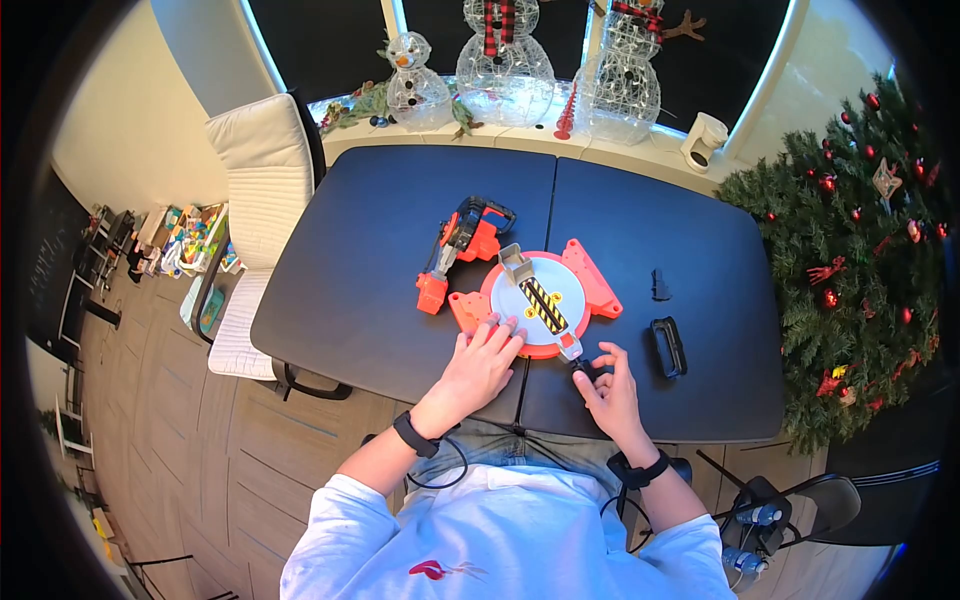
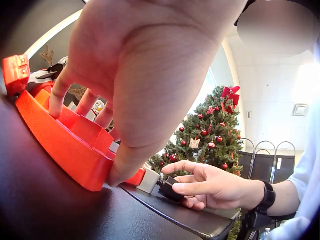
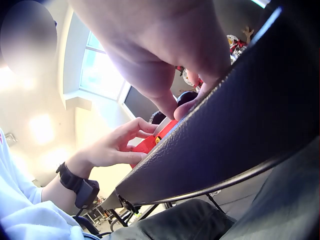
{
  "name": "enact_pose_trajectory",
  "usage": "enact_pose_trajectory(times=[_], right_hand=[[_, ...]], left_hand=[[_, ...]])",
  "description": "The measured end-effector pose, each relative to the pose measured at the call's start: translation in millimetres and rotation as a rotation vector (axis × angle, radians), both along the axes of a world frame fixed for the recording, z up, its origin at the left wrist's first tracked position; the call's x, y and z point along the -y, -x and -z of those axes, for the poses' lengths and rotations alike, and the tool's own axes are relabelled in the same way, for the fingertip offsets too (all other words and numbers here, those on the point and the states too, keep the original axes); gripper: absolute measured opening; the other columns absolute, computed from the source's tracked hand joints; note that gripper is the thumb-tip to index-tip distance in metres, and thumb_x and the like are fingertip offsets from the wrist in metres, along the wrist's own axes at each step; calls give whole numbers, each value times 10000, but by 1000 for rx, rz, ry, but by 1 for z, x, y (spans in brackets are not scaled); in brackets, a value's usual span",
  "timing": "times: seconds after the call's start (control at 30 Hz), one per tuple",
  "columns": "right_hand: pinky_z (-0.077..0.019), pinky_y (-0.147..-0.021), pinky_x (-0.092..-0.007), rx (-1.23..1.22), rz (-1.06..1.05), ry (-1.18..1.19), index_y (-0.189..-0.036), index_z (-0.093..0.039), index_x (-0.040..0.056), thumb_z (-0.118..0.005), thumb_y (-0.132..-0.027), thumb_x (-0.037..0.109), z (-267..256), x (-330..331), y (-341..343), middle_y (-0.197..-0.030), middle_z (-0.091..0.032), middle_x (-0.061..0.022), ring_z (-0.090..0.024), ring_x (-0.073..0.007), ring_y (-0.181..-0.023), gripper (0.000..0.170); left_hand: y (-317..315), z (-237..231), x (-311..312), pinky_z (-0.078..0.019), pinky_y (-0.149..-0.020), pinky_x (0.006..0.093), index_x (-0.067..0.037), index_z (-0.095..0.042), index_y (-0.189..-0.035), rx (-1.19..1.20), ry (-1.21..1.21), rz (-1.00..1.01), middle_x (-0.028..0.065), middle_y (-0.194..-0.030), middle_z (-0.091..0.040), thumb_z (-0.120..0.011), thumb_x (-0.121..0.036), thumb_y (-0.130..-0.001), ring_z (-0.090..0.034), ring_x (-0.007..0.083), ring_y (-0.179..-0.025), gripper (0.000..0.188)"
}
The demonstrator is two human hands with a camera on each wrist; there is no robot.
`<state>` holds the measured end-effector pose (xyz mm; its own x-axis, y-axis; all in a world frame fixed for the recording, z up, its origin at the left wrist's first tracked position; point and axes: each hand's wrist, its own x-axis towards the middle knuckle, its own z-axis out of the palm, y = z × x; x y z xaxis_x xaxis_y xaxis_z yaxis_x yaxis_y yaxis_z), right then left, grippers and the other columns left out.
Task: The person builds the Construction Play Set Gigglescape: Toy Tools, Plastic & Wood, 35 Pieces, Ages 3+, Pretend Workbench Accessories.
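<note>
Tbl (image 1: 340, 240): blk knob (image 1: 581, 368) in R hand (image 1: 614, 400)

Wears a loose white T-shirt (image 1: 520, 540), with wide short sleeves (image 1: 340, 525) and soft creases across the front. Bears a small print (image 1: 430, 570) on the chest — dark red and rounded at one end, thinning into fine, paler red strokes at the other. Has on faded blue-grey jeans (image 1: 545, 453) below. Carries a broad matte-black band on the left wrist (image 1: 415, 435) and a matching one on the right wrist (image 1: 638, 468), each with a dark, boxy module (image 3: 87, 194) attached. Trails thin black cables (image 1: 466, 468) from both bands — smooth, slender and curved into loose loops.
</note>
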<state>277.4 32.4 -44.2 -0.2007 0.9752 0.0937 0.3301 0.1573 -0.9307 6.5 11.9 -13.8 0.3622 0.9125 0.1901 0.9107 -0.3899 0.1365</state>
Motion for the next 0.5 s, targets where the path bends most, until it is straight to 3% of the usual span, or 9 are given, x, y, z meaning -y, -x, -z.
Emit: enact_pose_trajectory(times=[0.07,0.17,0.27,0.5], right_hand=[[-505,-559,-237,-71,-10,149,-1429,-466,24,-802,-952,136,0,-2,-2,-1089,-594,-93,-615,-94,-637,594],[-489,-548,-238,-87,-35,140,-1435,-460,29,-800,-954,136,1,-3,-2,-1083,-588,-91,-616,-92,-635,598],[-479,-525,-241,43,-40,-62,-1433,-460,28,-763,-981,129,7,-2,-3,-1047,-597,-88,-617,-91,-622,554],[-467,-535,-222,-66,-11,69,-1424,-463,24,-782,-959,105,5,-2,-2,-1062,-573,-75,-581,-74,-624,570]], left_hand=[[0,0,0,-435,-1051,511,-98,-487,-1518,0,4,0,141,-1562,-486,-804,-174,-846,-450,360,-1435,747],[0,0,0,-436,-1049,510,-98,-486,-1519,-2,4,-1,142,-1564,-484,-803,-174,-847,-449,361,-1436,748],[0,0,0,-437,-1047,509,-97,-488,-1518,-3,3,-2,142,-1564,-483,-804,-174,-845,-449,360,-1437,748],[0,2,-1,-456,-1034,538,-93,-497,-1508,-2,4,4,142,-1563,-485,-801,-179,-843,-452,363,-1436,736]])
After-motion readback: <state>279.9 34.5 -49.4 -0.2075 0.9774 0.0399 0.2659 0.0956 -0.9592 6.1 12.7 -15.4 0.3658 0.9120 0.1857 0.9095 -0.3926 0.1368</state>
